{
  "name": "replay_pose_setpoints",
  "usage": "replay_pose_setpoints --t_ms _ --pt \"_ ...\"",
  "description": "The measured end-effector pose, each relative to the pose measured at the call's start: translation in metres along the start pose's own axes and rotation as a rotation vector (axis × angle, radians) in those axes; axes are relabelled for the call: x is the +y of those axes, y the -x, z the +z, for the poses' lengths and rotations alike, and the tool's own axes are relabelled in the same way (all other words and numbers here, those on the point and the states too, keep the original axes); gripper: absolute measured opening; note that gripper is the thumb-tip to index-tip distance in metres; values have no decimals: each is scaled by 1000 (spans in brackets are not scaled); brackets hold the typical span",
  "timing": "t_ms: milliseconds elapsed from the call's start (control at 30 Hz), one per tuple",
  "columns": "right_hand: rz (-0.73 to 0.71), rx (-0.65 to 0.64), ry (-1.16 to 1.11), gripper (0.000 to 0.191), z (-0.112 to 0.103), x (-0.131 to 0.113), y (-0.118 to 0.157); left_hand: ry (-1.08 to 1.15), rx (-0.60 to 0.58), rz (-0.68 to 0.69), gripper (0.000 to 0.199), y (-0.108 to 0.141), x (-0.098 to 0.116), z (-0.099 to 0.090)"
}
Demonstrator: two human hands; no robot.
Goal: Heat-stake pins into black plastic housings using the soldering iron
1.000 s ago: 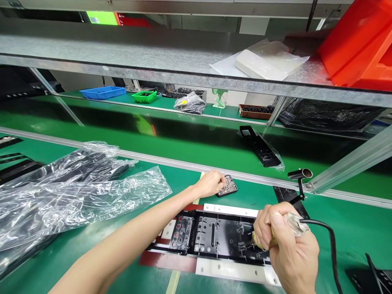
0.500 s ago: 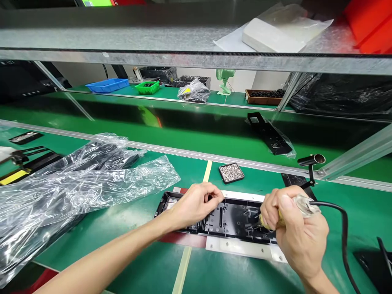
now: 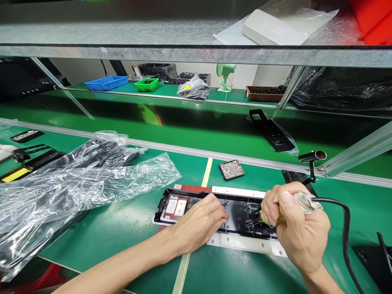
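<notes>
A long black plastic housing (image 3: 241, 216) lies in a fixture with white strips (image 3: 241, 243) on the green bench. Over its middle is my left hand (image 3: 203, 220), fingers bent and pressed together at the housing's inside; whatever the fingertips hold, if anything, is too small to make out. My right hand (image 3: 295, 224) is wrapped round a corded tool (image 3: 306, 203) with a taped, yellowish body, its front end over the right part of the housing. Behind the housing sits a small black tray (image 3: 232, 169) of tiny metal parts.
Clear plastic bags (image 3: 92, 183) cover the bench at left. A small metal tube on a stand (image 3: 312, 156) rises behind my right hand. The tool's black cable (image 3: 345, 228) runs down at right. A metal shelf edge (image 3: 183, 54) crosses above.
My left hand has moved from the housing's far edge down toward its middle, uncovering the left compartment. My right hand stays nearly in place with the tool.
</notes>
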State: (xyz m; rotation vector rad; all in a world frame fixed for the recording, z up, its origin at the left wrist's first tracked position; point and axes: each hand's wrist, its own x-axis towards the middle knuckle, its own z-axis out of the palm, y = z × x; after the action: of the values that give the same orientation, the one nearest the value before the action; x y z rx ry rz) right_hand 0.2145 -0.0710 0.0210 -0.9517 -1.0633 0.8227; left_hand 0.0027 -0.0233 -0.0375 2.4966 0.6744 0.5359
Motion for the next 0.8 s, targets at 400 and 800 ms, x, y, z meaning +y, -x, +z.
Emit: replay_pose_setpoints --t_ms 400,800 --pt "8 7 16 24 1 -2 0 -59 10 52 23 5 -4 2" --pt "18 27 23 25 1 -2 0 -218 -7 153 35 17 -1 1"
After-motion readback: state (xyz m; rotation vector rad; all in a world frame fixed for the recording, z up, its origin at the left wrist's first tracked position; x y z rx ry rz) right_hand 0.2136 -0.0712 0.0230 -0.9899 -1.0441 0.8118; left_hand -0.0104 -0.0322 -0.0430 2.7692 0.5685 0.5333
